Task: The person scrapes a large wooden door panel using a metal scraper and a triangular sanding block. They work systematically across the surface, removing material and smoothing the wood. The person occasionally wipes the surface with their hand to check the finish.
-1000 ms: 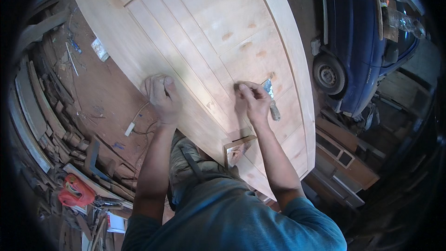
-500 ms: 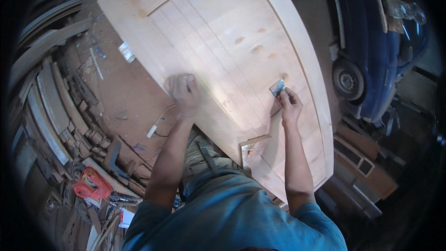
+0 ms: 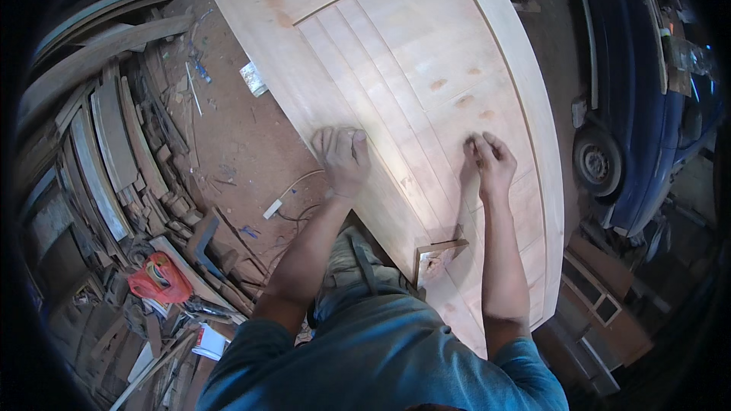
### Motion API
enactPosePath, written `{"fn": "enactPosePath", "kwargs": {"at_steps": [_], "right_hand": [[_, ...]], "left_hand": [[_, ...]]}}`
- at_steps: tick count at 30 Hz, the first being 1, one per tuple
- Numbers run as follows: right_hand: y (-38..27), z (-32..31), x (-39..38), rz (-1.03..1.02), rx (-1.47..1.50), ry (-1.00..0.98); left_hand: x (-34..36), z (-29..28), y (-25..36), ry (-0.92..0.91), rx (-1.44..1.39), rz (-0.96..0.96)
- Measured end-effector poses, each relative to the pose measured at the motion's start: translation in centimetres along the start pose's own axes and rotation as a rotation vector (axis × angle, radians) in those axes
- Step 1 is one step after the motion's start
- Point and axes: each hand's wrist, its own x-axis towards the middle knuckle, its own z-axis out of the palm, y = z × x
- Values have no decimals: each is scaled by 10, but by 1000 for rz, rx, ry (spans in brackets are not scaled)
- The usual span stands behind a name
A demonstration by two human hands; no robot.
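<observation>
A large pale wooden door panel (image 3: 426,38) with a curved top groove and long straight grooves lies in front of me. My left hand (image 3: 343,158) rests on its left edge with the fingers curled; what they hold, if anything, is hidden. Over the panel's right part, my right hand (image 3: 493,164) is closed in a pinch. The small flat metal blade seen in it earlier is hardly visible now, perhaps turned edge-on. Brown filler-like spots (image 3: 467,100) mark the surface ahead of that hand. Near my waist, a small wooden board (image 3: 438,261) smeared with pale paste lies on the panel.
Stacked timber offcuts (image 3: 114,137) and a red plastic bag (image 3: 160,278) lie on the left. A white plug (image 3: 272,208) on a cord lies on the reddish floor. Right of the panel stand a blue vehicle (image 3: 643,106) and some wooden frames (image 3: 601,304).
My view has shifted, so the panel appears further right. My left hand, blurred before, now looks still. My right hand has turned, and its metal blade no longer shows plainly.
</observation>
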Motion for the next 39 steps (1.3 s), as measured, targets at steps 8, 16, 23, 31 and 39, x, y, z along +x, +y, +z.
{"fn": "enactPosePath", "kwargs": {"at_steps": [8,16,23,31,39], "right_hand": [[-40,82,36,-216,-66,-226],[-19,90,3,-272,-396,-464],[1,94,-3,-672,-644,-498],[-4,98,-8,-811,-713,-491],[-6,92,9,-1089,-1011,-655]], "left_hand": [[0,0,-2,12,-26,-41],[3,-1,-2,22,-33,-53],[5,-2,-1,2,-32,-58],[7,-4,2,16,-44,-54],[4,-2,0,45,-43,-67]]}}
